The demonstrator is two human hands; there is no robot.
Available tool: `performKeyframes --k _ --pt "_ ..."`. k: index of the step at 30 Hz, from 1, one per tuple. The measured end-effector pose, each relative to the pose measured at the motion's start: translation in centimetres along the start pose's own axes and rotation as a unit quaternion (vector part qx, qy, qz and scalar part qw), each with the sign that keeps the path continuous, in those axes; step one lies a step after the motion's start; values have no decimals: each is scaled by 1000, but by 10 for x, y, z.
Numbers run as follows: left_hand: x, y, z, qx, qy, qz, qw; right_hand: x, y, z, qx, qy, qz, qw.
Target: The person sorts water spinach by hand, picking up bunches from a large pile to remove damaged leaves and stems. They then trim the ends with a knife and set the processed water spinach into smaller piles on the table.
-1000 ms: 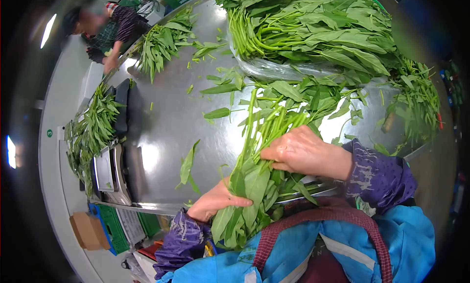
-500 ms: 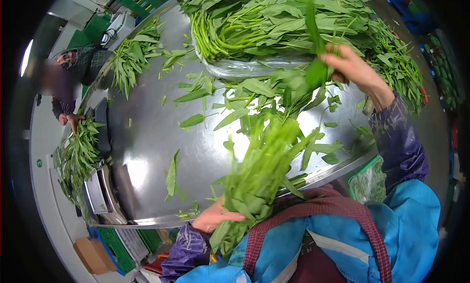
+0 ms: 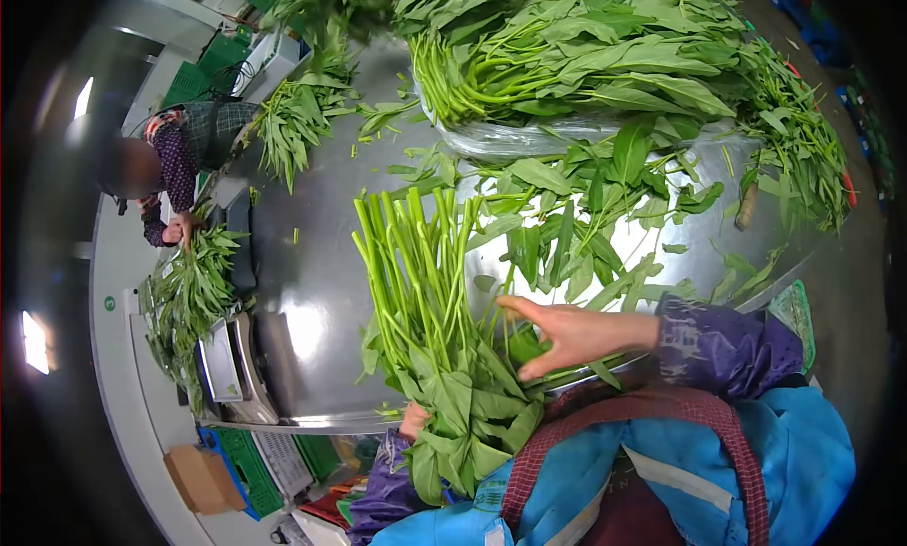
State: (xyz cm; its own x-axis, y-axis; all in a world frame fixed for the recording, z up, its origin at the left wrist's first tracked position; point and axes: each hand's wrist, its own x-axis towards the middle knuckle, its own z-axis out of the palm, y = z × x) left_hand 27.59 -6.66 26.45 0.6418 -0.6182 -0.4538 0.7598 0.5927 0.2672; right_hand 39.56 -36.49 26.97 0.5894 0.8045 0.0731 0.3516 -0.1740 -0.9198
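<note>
A bunch of water spinach stands close to my body with its cut stems pointing up and its leaves hanging down. My left hand grips it low on the left side, mostly hidden by the leaves. To the right of the bunch is my right hand, open, thumb and fingers spread toward the stems, a few loose leaves around them. Loose stems and leaves lie scattered on the metal table beyond. A large pile of water spinach rests on clear plastic at the back.
A scale stands at the table's left edge. Nearby, another person handles a heap of greens. A knife-like wooden handle lies at right. Below left are a cardboard box and green crates.
My right hand has come down from the back pile to the bunch and let go of the leafy stem it held. The bunch is now more upright and farther left.
</note>
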Motion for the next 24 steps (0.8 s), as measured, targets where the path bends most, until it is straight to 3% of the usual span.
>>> performKeyframes --k 1,2,5,6,9,11,13,15,16,17,18,19,21,22,23,24 --pt "0 -1 2 14 7 0 1000 6 -16 -4 156 -42 101 982" --pt "0 0 4 32 18 2 999 9 -25 -8 306 -82 199 927" --pt "-3 -1 10 85 52 -2 995 10 -25 -22 304 -74 190 931" --pt "-4 0 13 111 69 -6 991 9 -16 -23 243 -59 132 959" --pt "-8 -1 24 212 116 -36 970 0 -24 -71 223 -43 150 962" --pt "-7 0 35 297 132 -62 944 -10 -46 -99 156 -39 111 981" --pt "-5 -7 47 384 131 -86 910 -17 -34 -119 -33 108 -54 992" --pt "-1 -13 56 431 114 -100 889 -28 -54 -155 -28 157 157 975" --pt "2 -14 59 355 95 -117 923 -30 -52 -162 -182 222 182 940" --pt "2 -15 54 355 91 -120 923 -33 -49 -168 -332 278 202 878" --pt "0 -16 45 308 106 -120 938 -35 -41 -168 -381 338 97 855" --pt "-2 -16 36 261 122 -119 950 -38 -42 -169 -383 339 101 853" --pt "-2 -16 31 297 111 -126 940 -31 -55 -164 -545 323 -29 773" --pt "-2 -15 31 292 107 -125 942 -26 -51 -154 -421 295 -84 853" --pt "-2 -15 31 285 105 -123 945 -23 -48 -136 -337 247 -115 901" --pt "-2 -15 31 279 106 -120 947 -18 -53 -116 -334 206 -146 908"
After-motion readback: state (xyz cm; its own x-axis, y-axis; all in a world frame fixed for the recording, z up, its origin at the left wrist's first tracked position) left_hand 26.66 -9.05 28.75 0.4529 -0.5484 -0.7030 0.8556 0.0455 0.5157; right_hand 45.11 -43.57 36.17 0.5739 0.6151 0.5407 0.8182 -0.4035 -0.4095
